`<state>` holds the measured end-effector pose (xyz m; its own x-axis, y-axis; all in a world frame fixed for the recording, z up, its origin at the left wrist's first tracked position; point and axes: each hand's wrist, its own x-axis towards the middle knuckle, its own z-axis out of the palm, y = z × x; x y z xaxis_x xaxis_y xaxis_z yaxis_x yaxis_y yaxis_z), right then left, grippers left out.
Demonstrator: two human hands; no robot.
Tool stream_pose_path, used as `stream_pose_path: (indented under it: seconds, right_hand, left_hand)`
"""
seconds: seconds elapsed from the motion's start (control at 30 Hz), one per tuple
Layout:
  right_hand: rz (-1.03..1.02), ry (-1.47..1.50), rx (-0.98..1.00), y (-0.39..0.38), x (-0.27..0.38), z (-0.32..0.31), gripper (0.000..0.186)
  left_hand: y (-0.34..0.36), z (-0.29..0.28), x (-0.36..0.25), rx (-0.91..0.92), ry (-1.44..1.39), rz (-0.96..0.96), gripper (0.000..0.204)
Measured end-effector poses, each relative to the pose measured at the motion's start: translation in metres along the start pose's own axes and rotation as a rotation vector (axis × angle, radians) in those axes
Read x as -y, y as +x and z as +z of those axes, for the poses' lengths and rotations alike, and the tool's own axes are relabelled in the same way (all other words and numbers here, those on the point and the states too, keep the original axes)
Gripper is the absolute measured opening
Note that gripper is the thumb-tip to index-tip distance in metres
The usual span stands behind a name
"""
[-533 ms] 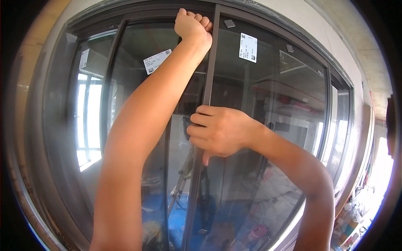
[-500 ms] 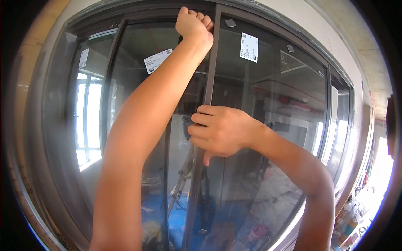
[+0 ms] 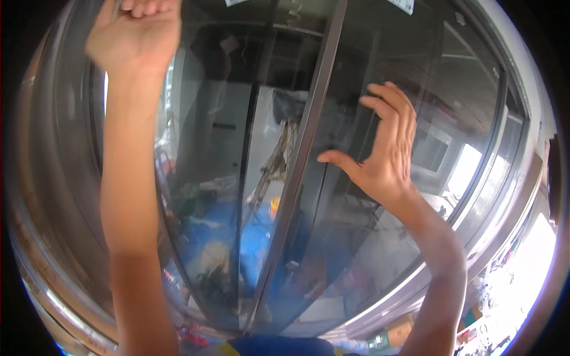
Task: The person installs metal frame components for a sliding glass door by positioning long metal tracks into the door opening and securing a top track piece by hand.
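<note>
Tall glass panels in dark frames fill the view, with a dark upright frame bar (image 3: 314,101) running down the middle. My left hand (image 3: 136,35) is raised at the upper left, beside the left side of the glass. Its fingers are curled toward the palm and partly cut off by the top edge; what they hold, if anything, is hidden. To the right of the bar, my right hand (image 3: 386,142) is held up in front of the right glass panel (image 3: 350,231). Its thumb and fingers are spread apart, apart from the bar, with nothing in them.
White labels (image 3: 401,5) stick to the glass at the top. Through or in the glass appear a stepladder (image 3: 270,172), a yellow-topped container (image 3: 274,206) and blue floor covering (image 3: 255,237). A cardboard box (image 3: 399,332) and bright clutter (image 3: 493,291) lie at lower right.
My right hand has let go of the middle frame bar, opened and moved right. My left hand has moved left, away from that bar. The view has tilted lower.
</note>
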<state>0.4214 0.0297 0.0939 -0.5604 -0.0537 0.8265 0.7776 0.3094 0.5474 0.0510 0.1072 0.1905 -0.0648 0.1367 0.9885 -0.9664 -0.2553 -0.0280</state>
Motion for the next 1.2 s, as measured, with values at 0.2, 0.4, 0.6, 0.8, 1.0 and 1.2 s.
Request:
stream_pose_path:
  seconds: [0.2,0.4,0.6,0.8,1.0,1.2]
  right_hand:
    - [0.122,-0.135,0.182,-0.039,0.017,0.002,0.114]
    - [0.037,-0.143,0.292,-0.042,0.058,0.026,0.093]
    - [0.069,-0.078,0.275,-0.049,0.059,0.014,0.099]
    - [0.037,0.068,0.350,-0.050,0.068,0.018,0.117]
    - [-0.106,-0.026,0.456,-0.037,0.039,-0.008,0.117]
    - [0.633,-0.501,-0.253,-0.194,-0.099,-0.117,0.058]
  left_hand:
    - [-0.076,-0.024,-0.001,0.276,-0.151,0.193,0.060]
    - [-0.122,0.059,0.189,0.048,-0.001,0.178,0.073]
    - [-0.116,-0.002,0.111,0.096,0.807,0.426,0.093]
    - [-0.193,-0.012,0.195,0.406,1.095,0.318,0.103]
    - [-0.218,0.006,0.124,-0.054,0.908,0.220,0.104]
    - [-0.334,-0.008,0.046,-0.465,1.161,0.180,0.098]
